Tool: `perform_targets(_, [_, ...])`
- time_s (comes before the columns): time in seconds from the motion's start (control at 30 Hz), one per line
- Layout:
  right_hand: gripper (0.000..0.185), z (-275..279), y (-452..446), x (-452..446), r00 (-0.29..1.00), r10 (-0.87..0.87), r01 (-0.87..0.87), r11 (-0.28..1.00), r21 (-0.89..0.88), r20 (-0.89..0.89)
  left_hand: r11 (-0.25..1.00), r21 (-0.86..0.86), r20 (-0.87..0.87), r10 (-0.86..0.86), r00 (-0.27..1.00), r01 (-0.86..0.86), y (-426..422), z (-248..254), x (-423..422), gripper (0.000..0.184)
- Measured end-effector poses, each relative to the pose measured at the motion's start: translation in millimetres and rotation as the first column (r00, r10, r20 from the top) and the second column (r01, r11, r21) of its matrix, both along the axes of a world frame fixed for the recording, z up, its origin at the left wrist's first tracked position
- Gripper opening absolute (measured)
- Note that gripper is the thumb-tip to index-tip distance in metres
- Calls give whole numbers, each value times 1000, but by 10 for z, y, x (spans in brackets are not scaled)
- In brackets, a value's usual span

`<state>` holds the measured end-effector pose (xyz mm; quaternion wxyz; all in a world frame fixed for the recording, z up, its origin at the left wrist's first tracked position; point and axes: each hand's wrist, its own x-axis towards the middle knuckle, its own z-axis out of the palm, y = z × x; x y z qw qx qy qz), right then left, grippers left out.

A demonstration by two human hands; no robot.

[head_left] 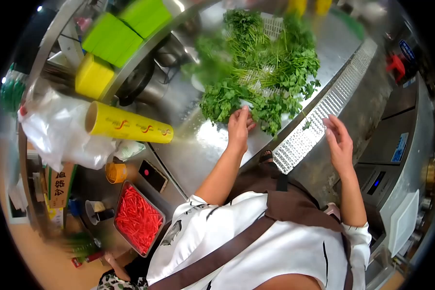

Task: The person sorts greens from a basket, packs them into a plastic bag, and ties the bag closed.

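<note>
From my remote seat I find the leafy herbs [295, 67] in a ring on a white perforated tray [274, 29], near the right-hand edge of the counter [181, 157]; I take those holes as a way for water to drain. The leaves spill past the near rim, so that rim is hard to trace. Between six and seven o'clock from the herbs, my left hand [240, 126] has its fingers bent in at the outer leaves, probably to reach them without leaning over; I cannot tell whether they pinch anything. Between four and five, my right hand [340, 145] is spread wide, thumb apart, holding nothing, beyond the counter's edge. Beneath that side, a perforated strip [331, 104] runs along the edge, then the floor [319, 164] gives elbow room as far as the steel appliance [379, 157]. Toward eight, shiny steel leaves a sliding lane up to the yellow roll [135, 124]; at nine, the dark pan [137, 82] crowds it. Red shreds [137, 220] sit farther off at seven, well apart from both hands.
</note>
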<state>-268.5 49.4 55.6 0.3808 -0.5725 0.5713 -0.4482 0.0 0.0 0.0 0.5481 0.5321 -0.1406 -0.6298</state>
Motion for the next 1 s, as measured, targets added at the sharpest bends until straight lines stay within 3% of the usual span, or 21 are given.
perform_targets(0.07, [38, 176, -80, 14, 996, 65, -67, 997, -39, -59, 999, 2, 53, 32, 998, -32, 184, -15, -65, 32])
perform_targets(0.1, [38, 263, -897, 9, 992, 81, -87, 994, -64, -92, 998, -24, 20, 51, 998, -51, -492, -47, -134, 32])
perform_targets(0.17, [36, 338, -1267, 125, 899, 207, -287, 944, -163, -387, 986, 164, 208, -51, 977, 16, -432, 4, -81, 15])
perform_targets(0.2, [36, 361, -1538, 177, 876, 246, -337, 928, -161, -414, 989, 147, 184, -13, 983, -14, -508, -6, -45, 11])
perform_targets(0.27, [35, 258, -1911, 297, 848, 374, -435, 896, -89, -376, 984, 159, 238, 36, 971, -76, -421, 74, -30, 10])
perform_targets(0.37, [40, 277, -2540, 458, 676, 578, -630, 775, 47, -457, 983, 80, 355, 127, 926, -165, -481, 81, -20, 13])
perform_targets(0.43, [42, 141, -2989, 635, 581, 686, -725, 681, 106, -439, 955, 36, 350, 263, 899, -293, -494, 43, -47, 23])
perform_targets(0.47, [44, 14, -3148, 727, 494, 769, -784, 596, 174, -407, 968, 38, 392, 213, 895, -247, -454, 67, -73, 30])
perform_targets(0.57, [47, -368, -3667, 1176, 359, 875, -851, 450, 269, -326, 896, 104, 372, 367, 852, -432, -355, 97, -149, 34])
perform_targets(0.63, [42, -562, -3986, 1428, 411, 872, -866, 465, 183, -266, 850, 95, 434, 432, 790, -518, -253, 301, -301, 40])
perform_targets(0.7, [39, -701, -4356, 1366, 435, 885, -858, 463, 221, -166, 682, 33, 444, 645, 622, -730, -22, 336, -481, 40])
perform_targets(0.77, [37, -800, -4745, 1282, 454, 885, -847, 464, 257, -102, 584, -23, 472, 722, 506, -812, 174, 274, -629, 40])
perform_targets(0.83, [28, -890, -4929, 1190, 137, 882, -915, 287, 283, -452, 507, 0, 484, 754, 444, -862, 253, 239, -782, 40])
perform_targets(0.87, [28, -965, -4936, 1156, 127, 887, -916, 276, 290, -444, 442, 3, 498, 777, 384, -897, 262, 235, -846, 39])
perform_targets(0.97, [16, -942, -4677, 1122, -238, 708, -892, 113, 438, -665, 385, 10, 510, 792, 336, -923, 172, 277, -999, 38])
perform_targets(1.0, [15, -986, -4576, 1065, -201, 662, -912, 143, 385, -722, 378, 10, 519, 790, 328, -926, 122, 330, -1043, 38])
